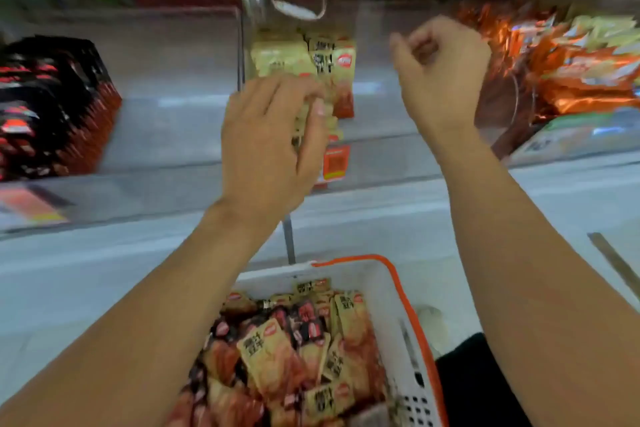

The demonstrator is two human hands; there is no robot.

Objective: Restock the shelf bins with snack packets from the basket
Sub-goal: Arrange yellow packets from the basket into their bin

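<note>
Motion blur smears the shelf, so the black packets [52, 107] at its left edge cannot be counted. At the middle bin's front the left hand [273, 146] pinches several yellow snack packets [304, 55], its palm hiding their number. The right hand [440, 73] hangs loosely curled, holding nothing, above the heaped white basket [391, 291].

Left hand [273, 142] hides pkts' [332, 59] lower part; whole pic motion-blurred.

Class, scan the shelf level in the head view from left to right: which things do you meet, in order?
Black and red packets → left hand at the yellow snack packets → right hand, loosely curled, holding nothing → orange packets.
</note>
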